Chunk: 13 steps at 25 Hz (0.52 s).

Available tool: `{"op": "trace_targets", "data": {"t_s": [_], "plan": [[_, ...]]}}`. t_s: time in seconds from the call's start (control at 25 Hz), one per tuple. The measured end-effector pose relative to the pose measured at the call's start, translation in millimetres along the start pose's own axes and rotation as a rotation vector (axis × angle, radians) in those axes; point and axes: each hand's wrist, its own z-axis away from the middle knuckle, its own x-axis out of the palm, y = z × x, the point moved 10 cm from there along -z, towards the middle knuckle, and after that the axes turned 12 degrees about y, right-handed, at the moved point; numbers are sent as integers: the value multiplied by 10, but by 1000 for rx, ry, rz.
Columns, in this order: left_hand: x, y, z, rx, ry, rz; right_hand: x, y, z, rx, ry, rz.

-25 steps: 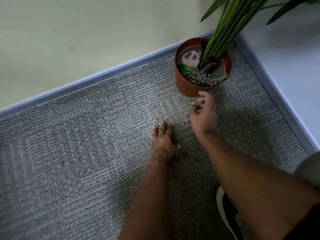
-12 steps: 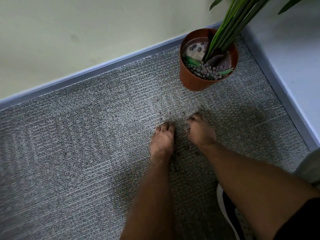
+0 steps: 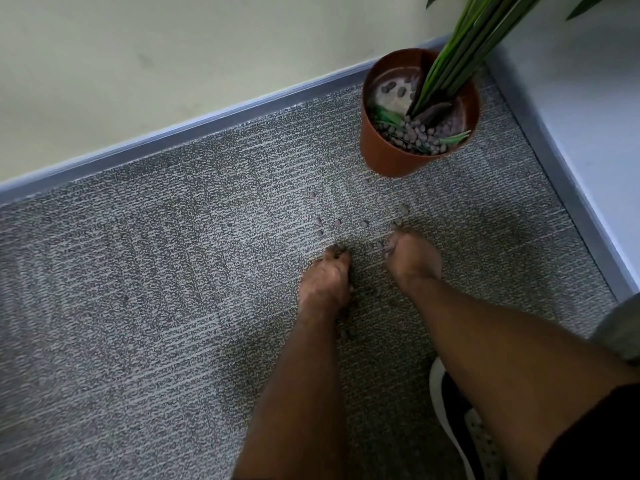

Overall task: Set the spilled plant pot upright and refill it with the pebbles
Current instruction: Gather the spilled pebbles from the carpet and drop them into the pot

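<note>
The plant pot (image 3: 398, 150) already stands upright on the carpet (image 3: 138, 306) in the corner, close to the skirting board (image 3: 173, 140), so the first half of the job looks done. Inside it, pebbles cover only the near side around the green stems (image 3: 450, 57); the far side shows a pale bare patch with a few stones on it, so the refill seems partly finished. Loose pebbles (image 3: 337, 222) lie scattered on the carpet between the pot and the hands, with a few more by the left wrist. The left hand (image 3: 325, 282) and right hand (image 3: 414, 258) are both knuckles-up on the carpet, fingers curled down among the stones; whether either has hold of any cannot be told. A shoe (image 3: 460, 427) shows under the right forearm. What remains, I judge, is gathering and tipping in these strays.
</note>
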Motion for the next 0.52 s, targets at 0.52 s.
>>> {"op": "trace_targets", "data": {"t_s": [0.52], "plan": [[89,175,60,111,-124,-124,68,541,80,562,18,-375]]}}
